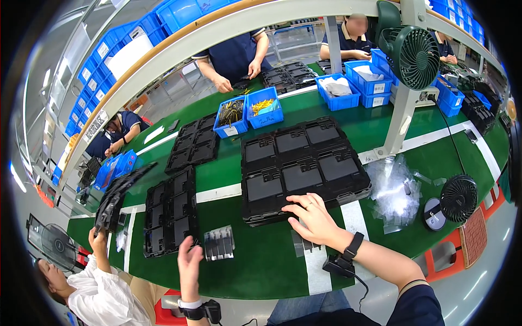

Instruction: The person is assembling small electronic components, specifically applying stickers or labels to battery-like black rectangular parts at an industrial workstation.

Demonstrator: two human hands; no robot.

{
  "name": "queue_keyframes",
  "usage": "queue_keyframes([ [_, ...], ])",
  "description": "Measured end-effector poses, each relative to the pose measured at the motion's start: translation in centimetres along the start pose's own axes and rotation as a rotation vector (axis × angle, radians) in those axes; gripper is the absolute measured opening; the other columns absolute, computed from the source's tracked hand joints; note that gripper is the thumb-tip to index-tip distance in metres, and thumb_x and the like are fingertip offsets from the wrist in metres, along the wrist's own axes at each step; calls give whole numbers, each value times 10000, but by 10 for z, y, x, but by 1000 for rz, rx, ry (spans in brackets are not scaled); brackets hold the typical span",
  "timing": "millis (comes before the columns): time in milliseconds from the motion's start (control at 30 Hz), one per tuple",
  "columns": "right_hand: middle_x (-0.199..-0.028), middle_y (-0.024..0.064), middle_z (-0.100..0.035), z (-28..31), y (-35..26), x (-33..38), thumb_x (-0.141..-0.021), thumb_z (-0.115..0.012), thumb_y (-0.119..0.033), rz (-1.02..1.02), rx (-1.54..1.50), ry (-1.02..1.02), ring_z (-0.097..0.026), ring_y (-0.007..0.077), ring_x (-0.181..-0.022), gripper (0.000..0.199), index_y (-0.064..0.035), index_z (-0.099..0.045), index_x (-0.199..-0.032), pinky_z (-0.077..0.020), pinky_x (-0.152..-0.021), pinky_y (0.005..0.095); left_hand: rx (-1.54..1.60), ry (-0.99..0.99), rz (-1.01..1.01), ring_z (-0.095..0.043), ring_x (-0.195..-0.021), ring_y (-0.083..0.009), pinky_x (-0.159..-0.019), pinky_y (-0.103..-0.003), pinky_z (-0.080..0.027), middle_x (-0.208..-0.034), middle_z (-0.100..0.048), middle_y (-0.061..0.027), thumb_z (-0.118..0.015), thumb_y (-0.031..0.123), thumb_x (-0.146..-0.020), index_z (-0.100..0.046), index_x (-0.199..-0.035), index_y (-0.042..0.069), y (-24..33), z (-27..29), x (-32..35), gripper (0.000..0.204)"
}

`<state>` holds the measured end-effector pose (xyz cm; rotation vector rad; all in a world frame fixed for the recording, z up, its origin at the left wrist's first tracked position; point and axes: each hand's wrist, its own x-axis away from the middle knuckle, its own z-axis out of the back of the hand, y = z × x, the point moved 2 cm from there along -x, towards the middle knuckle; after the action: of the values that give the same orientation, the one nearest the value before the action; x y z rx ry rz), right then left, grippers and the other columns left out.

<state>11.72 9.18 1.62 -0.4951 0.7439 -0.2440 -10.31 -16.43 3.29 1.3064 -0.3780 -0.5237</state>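
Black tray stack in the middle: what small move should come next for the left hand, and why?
Perhaps lower the left hand to the strip sheet. That hand is raised, open and apparently empty, and the sheet lies just beside it, to its right. The right hand is at the near edge of the tray stack, so the left looks the freer one.

Green worktable (261, 278), red stools (448, 274), pale floor (486, 280)

Bright, glare on clear plastic (392, 187)
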Motion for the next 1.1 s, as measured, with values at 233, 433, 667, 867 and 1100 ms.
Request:
queue_keyframes([
  [233,-1153,136,-507,0,-3,-1,-829,-561,-183,10,-7,10,-457,311,-1062,229,-82,-578,-1034,-309,-970,437,196,204,166,-375,-1198,-281,-950,-377,-340,-1371,-292,-201,-638,318,-816,-219,-1410,143,-37,55,-7,748],
  [433,-1149,140,-507,1,-3,0,-822,-569,-175,14,8,31,-459,315,-1049,229,-75,-577,-1028,-318,-959,435,549,290,206,-458,-1049,-302,-900,-364,-388,-1193,-351,-225,-693,291,-760,-318,-1304,88,-51,66,-34,691],
  [667,-1144,144,-508,-1,-2,0,-821,-568,-174,35,31,50,-464,317,-1037,233,-72,-577,-1030,-320,-956,437,922,351,334,-517,-1044,-306,-847,-373,-468,-1139,-457,-221,-649,215,-774,-383,-1121,-4,-56,84,-34,488],
  [867,-1140,144,-508,1,-3,-1,-817,-568,-171,30,8,34,-471,307,-1015,240,-64,-576,-1031,-323,-953,431,1044,305,294,-578,-908,-207,-811,-349,-494,-896,-573,-86,-631,129,-782,-520,-910,17,-55,96,-49,203],
  [1100,-1147,143,-501,1,-3,-1,-819,-563,-174,22,3,24,-459,325,-1023,240,-67,-573,-1033,-318,-959,430,1048,275,182,-556,-966,-223,-837,-356,-485,-1022,-590,-115,-657,96,-784,-537,-1014,2,-54,87,-95,276],
])
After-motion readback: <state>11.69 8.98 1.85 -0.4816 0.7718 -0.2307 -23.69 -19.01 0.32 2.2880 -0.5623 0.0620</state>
